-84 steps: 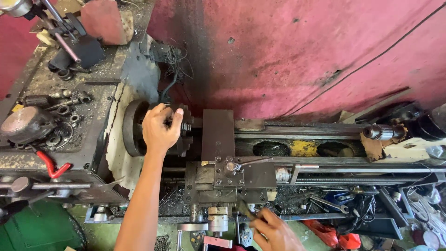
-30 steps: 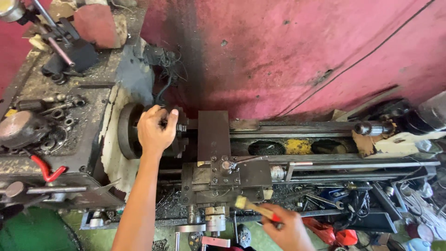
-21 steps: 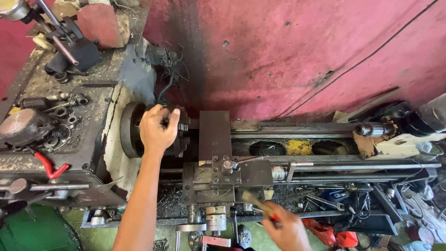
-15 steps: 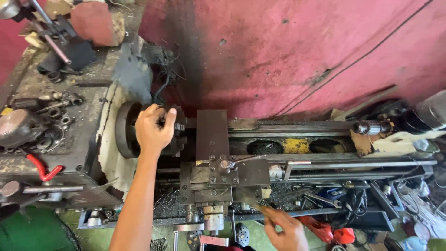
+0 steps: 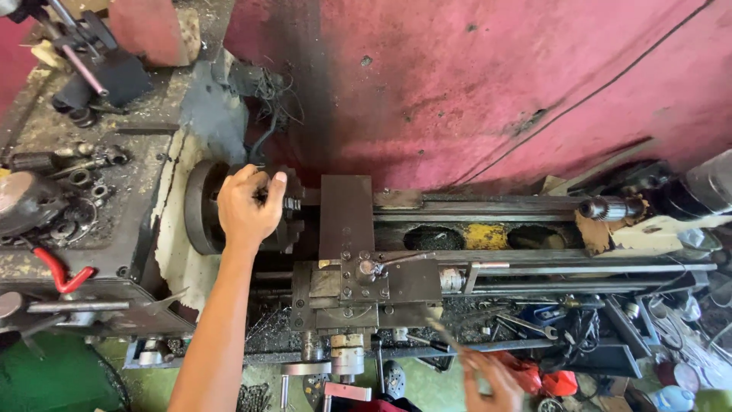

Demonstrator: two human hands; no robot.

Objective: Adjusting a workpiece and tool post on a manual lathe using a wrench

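I look down on an old metal lathe. My left hand (image 5: pixel 248 207) grips the dark round chuck (image 5: pixel 200 207) at the lathe's left end, fingers curled over its top. My right hand (image 5: pixel 488 379) is low at the bottom edge, blurred, holding a small paint brush (image 5: pixel 446 336) with a red handle and pale bristles; its tip points up toward the grey carriage and tool post (image 5: pixel 364 276). Metal chips lie on the tray under the carriage.
The headstock top (image 5: pixel 69 191) holds several bolts, nuts and a red-handled tool (image 5: pixel 59 275). The tailstock (image 5: pixel 610 207) sits at the right end of the bed. Wrenches and cables lie in the tray at lower right (image 5: pixel 549 328). A pink-red wall (image 5: pixel 488 84) rises behind.
My right hand has moved the brush about below the carriage, from raised bristles to lower right. My left hand has stayed on the chuck. The camera shifted slightly.
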